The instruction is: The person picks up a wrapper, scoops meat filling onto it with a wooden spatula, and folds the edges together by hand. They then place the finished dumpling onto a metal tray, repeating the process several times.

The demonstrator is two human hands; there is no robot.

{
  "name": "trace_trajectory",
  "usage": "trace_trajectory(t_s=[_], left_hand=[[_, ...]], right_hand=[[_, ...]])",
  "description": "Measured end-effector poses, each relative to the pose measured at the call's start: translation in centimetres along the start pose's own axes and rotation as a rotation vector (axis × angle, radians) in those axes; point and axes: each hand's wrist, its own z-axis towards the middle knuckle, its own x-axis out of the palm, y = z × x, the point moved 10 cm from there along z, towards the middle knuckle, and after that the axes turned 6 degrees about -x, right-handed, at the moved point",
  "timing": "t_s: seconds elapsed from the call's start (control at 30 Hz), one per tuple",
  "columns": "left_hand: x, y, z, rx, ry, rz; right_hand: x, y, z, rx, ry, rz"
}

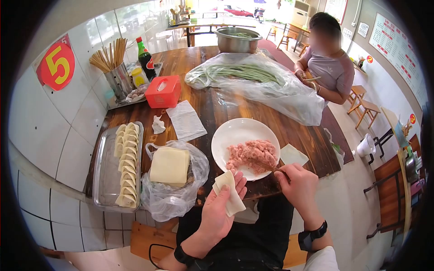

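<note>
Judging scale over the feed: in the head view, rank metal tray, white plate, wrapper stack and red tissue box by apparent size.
1. metal tray
2. white plate
3. wrapper stack, red tissue box: alike; box sits farther, so unranked.

Hidden inside the right hand (299, 183): most of a thin stick (266, 166), only the tip showing over the minced meat (251, 154). Too small to read: wall charts (395, 43). Cut off by the bottom edge: both forearms (190, 250). Washed out in glare: street (235, 9) beyond the far tables.
</note>
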Motion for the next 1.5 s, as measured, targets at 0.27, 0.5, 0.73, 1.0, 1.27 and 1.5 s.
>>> trace_trajectory(t_s=[0.27,0.5,0.73,1.0,1.27,1.5], left_hand=[[-0.2,0.7,0.7,-0.039,-0.022,0.048],[0.0,0.8,0.7,-0.015,0.010,0.019],[0.5,0.8,0.3,0.067,-0.043,0.021],[-0.2,0.8,-0.1,0.132,0.101,-0.167],[-0.2,-1.3,-0.6,0.316,-0.039,0.139],[1.5,-4.2,-1.6,0.573,-0.140,1.119]], right_hand=[[-0.2,2.5,-0.8,0.025,0.041,0.422],[3.3,1.0,-2.3,0.258,0.090,0.583],[9.2,6.8,-5.9,0.667,0.255,1.510],[7.8,5.8,-5.7,0.638,0.052,1.431],[6.0,5.2,-2.9,0.367,0.033,1.271],[1.2,7.6,1.4,-0.116,0.214,0.636]])
